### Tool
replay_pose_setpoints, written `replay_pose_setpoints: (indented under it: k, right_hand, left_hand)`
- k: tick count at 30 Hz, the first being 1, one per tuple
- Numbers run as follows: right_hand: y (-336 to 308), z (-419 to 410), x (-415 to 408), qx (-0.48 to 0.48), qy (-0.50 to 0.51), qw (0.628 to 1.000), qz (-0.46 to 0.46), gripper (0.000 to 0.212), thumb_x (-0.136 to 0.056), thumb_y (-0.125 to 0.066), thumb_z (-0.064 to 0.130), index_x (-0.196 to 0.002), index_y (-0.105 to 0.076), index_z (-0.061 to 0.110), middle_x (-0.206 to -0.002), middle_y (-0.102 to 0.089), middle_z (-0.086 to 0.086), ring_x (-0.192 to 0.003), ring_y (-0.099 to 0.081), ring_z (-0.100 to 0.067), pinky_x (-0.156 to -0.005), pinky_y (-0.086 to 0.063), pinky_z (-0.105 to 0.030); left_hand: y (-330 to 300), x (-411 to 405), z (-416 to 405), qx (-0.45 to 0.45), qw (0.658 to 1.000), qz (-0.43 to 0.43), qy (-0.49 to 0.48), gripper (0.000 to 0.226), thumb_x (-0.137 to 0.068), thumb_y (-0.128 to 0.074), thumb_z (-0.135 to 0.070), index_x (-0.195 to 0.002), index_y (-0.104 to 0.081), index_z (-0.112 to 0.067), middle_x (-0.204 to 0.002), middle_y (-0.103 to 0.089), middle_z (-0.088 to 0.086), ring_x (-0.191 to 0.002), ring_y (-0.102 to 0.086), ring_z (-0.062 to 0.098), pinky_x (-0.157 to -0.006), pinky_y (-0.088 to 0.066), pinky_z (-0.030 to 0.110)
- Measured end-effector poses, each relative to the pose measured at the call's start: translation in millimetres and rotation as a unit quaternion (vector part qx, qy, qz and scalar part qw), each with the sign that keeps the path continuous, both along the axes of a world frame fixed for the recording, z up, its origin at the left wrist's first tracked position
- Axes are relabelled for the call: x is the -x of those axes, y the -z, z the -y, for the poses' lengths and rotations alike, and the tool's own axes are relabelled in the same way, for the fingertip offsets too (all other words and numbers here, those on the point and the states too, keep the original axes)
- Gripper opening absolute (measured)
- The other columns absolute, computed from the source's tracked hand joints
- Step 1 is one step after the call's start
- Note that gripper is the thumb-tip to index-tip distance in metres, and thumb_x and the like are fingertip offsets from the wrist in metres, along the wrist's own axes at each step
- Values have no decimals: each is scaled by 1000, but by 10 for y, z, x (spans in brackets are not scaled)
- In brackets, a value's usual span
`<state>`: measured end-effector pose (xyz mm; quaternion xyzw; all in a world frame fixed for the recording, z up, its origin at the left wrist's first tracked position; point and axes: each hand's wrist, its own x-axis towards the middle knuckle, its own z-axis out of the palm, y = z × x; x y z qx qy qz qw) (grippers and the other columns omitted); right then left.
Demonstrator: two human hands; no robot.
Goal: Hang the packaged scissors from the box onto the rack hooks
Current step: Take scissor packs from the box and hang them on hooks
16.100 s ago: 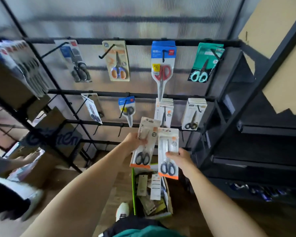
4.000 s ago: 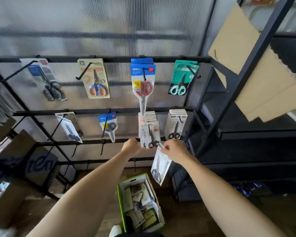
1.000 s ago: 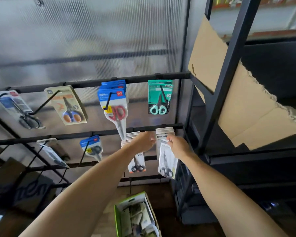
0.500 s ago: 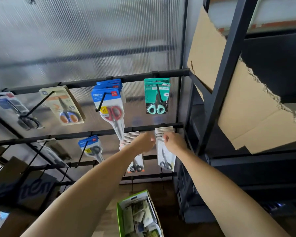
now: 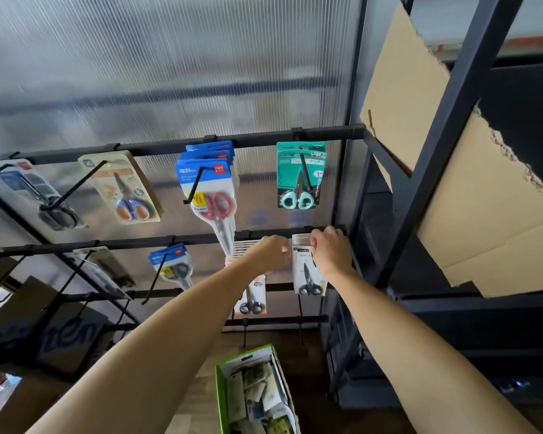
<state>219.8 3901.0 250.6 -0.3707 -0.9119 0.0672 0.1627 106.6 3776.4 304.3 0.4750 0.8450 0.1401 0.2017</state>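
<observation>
My right hand (image 5: 331, 250) grips the top of a white scissors packet (image 5: 308, 274) at the far-right hook of the middle rail (image 5: 182, 239), against a stack of like packets hanging there. My left hand (image 5: 271, 253) is curled at the top of the neighbouring stack, whose front packet (image 5: 253, 297) hangs below my wrist. Whether that hand holds the packet or only rests on it is hidden. The green-edged box (image 5: 251, 393) stands on the floor below, with several packets inside.
Blue packets with red scissors (image 5: 212, 195), a teal packet (image 5: 300, 177) and a beige one (image 5: 123, 186) hang from the top rail. A small blue packet (image 5: 173, 266) hangs on the middle rail. A black shelving frame with cardboard (image 5: 452, 170) stands at the right.
Both hands stay at the two right-hand stacks on the middle rail. My right hand has pushed the white packet up and back against its stack. The view has tilted slightly upward.
</observation>
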Motion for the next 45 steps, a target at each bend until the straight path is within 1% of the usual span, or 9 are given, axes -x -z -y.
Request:
replay_pose_setpoints:
  k: [6,10,14,21,25,31,37,42,45]
  right_hand:
    - [22,88,-99,62,20,997,-39,20,-84,-57,-1,-99,-60,11,-105,-57,-10,-98,-52,-31,-81,-48,-39]
    - [44,214,-226,85,49,994,-56,31,-84,-56,-2,-115,-58,3,-117,-52,-18,-114,-49,-34,-88,-46,-37]
    - [12,450,-413,100,90,991,-26,41,-90,-54,7,-131,-50,8,-132,-45,-13,-124,-44,-30,-96,-44,-35]
    - [182,1097,-718,169,115,978,45,36,-95,-55,16,-130,-50,11,-129,-51,-13,-119,-53,-31,-93,-45,-35]
    - [379,1545,-901,209,142,965,65,33,-95,-55,17,-127,-52,10,-129,-53,-13,-119,-54,-31,-93,-47,-37]
    - [709,2253,-1092,270,199,938,90,38,-95,-57,22,-131,-48,12,-131,-52,-13,-120,-55,-32,-97,-49,-43]
    - [1111,2930,-1193,336,231,908,96,43,-95,-55,23,-135,-46,12,-133,-51,-14,-119,-55,-32,-95,-49,-40]
    - [1491,3353,-1196,395,236,880,120,43,-97,-54,25,-136,-42,12,-131,-48,-14,-119,-54,-32,-93,-49,-40]
    - [1701,3428,-1179,422,238,867,117,39,-97,-54,26,-133,-44,11,-130,-49,-12,-118,-54,-32,-86,-45,-35]
  left_hand:
    - [-29,-35,61,6,1000,-9,20,19,-92,-52,-16,-105,-65,-13,-106,-67,12,-93,-65,31,-83,-55,41]
    - [-25,-96,105,8,999,-9,39,20,-90,-53,-17,-104,-67,-16,-106,-68,9,-92,-64,27,-74,-51,31]
    - [2,-203,200,14,997,-10,75,24,-93,-52,-21,-112,-64,-15,-112,-66,7,-97,-63,26,-84,-55,38]
    - [218,-420,543,56,988,-5,145,29,-95,-49,-18,-121,-60,-16,-117,-65,9,-100,-63,29,-74,-50,31]
    - [441,-548,839,89,979,-16,184,37,-99,-44,-17,-135,-50,-8,-136,-53,12,-120,-53,31,-95,-47,36]
    - [916,-570,1377,128,966,-18,222,37,-99,-43,-24,-135,-48,-15,-137,-52,10,-124,-50,32,-97,-43,39]
    - [1444,-469,1886,198,946,-19,256,22,-92,-44,-24,-112,-51,-18,-121,-58,11,-110,-56,34,-84,-46,38]
    - [1895,-387,2225,274,923,-17,269,42,-92,-41,-36,-132,-44,-24,-132,-54,7,-117,-55,30,-88,-48,38]
    - [2116,-367,2292,274,935,7,226,54,-82,-35,-45,-130,-45,-25,-134,-55,6,-118,-55,30,-97,-48,42]
